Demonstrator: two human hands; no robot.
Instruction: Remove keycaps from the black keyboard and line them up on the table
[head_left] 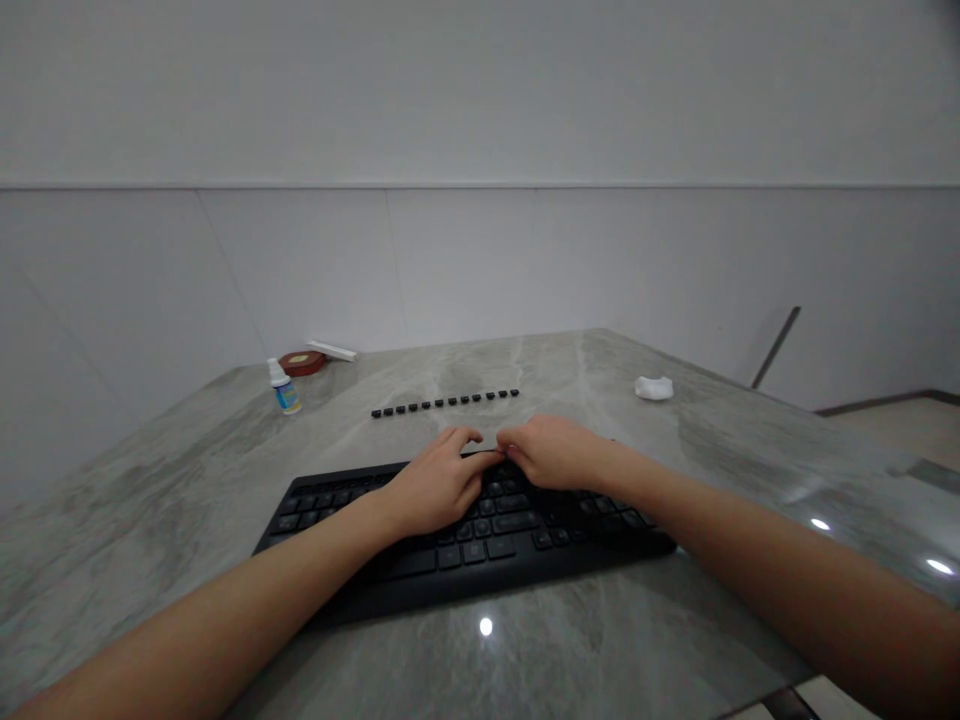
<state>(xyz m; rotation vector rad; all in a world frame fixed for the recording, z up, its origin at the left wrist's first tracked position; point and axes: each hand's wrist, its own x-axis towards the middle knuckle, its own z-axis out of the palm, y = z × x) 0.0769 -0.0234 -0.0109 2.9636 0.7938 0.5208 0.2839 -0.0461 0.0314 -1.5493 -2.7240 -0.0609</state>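
Observation:
A black keyboard (525, 575) lies slightly turned on the marble-patterned table, under both hands. My left hand (442, 485) rests over its middle, with thumb and index finger apart. The tip of the left thumb reaches to the fingers of my right hand (551, 452). That hand is closed in a pinch at the keyboard's far edge, right of the middle; whatever its fingertips hold is hidden. Beyond the keyboard, small black keycaps (451, 402) stand in a long, evenly spaced row.
A small white bottle with a blue label (286, 391) stands at the far left. Behind it are a round reddish-brown object (302, 362) and a white strip (332, 350) near the wall. A crumpled white wad (654, 388) sits at the far right of the table (187, 480).

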